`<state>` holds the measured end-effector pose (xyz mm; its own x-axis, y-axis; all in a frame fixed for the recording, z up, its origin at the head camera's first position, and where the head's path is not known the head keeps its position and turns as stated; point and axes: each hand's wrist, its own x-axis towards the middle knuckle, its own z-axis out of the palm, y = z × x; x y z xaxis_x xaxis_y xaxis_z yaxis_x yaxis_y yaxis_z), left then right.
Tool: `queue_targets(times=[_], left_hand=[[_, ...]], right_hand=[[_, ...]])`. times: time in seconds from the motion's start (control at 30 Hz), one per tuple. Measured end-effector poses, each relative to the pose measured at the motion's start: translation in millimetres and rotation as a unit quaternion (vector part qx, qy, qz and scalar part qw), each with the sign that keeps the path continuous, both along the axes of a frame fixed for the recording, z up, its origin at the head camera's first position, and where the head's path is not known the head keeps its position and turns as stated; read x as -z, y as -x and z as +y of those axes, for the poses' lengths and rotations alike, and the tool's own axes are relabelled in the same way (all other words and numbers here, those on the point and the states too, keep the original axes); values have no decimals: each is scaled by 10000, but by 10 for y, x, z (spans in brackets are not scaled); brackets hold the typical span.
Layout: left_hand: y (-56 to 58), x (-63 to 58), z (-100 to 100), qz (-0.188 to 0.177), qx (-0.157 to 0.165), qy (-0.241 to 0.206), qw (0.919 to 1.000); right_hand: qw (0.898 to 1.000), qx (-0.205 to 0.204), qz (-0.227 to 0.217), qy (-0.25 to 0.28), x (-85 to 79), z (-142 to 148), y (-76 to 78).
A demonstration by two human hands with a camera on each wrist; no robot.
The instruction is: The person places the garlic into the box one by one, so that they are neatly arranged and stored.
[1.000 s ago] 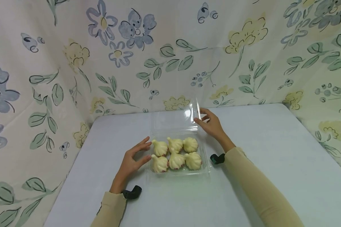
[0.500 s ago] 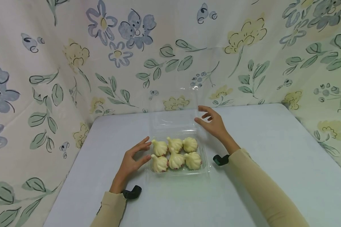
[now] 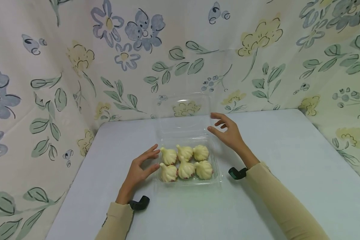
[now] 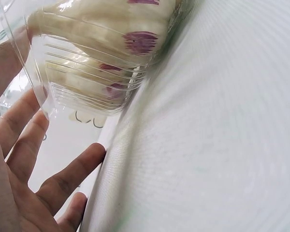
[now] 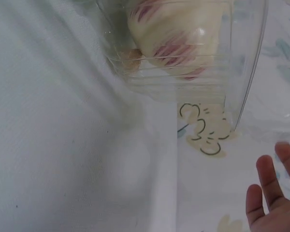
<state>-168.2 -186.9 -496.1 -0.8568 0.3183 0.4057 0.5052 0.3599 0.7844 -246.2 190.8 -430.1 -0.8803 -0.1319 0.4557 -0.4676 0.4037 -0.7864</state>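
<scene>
A clear plastic clamshell box [image 3: 217,171] sits on the table with its see-through lid [image 3: 184,123] raised and leaning back. Inside lie several cream-coloured garlic bulbs [image 3: 186,170] in two rows; purple patches show on the bulbs [image 4: 140,43] in the left wrist view. At the box's left side is my left hand [image 3: 140,168], fingers spread, and fingertips appear to touch the rim [image 4: 36,79]. My right hand [image 3: 229,131] is beside the lid's right edge with loosely bent fingers and nothing between them. In the right wrist view, its fingers [image 5: 268,174] stand apart from the box.
A white-covered table [image 3: 288,160] extends around the box. Behind and to the left hangs a floral curtain [image 3: 174,40]. Dark wrist cameras, one at the left wrist [image 3: 140,203] and one at the right [image 3: 237,173], sit close to the tabletop.
The lid has tipped further back. My right hand, at the lid's edge a second ago, has come away slightly to the right. My left hand has not moved.
</scene>
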Motion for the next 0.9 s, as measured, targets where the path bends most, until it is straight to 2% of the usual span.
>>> queue_targets(times=[0.2, 0.3, 0.4, 0.63, 0.9], left_hand=[[-2, 3, -7, 52, -60, 28, 10000], [4, 15, -9, 60, -45, 46, 10000], [12, 18, -4, 23, -38, 57, 10000], [21, 30, -4, -27, -26, 53, 10000], [21, 47, 6, -1, -43, -31, 10000]], right_hand=[[10000, -65, -15, -36, -265, -61, -237], [9999, -91, 36, -71, -308, -53, -296], [9998, -83, 115, -131, -262, -18, -308], [9997, -85, 131, -205, -7, 114, -274], [9993, -162, -43, -330, 70, 192, -420]])
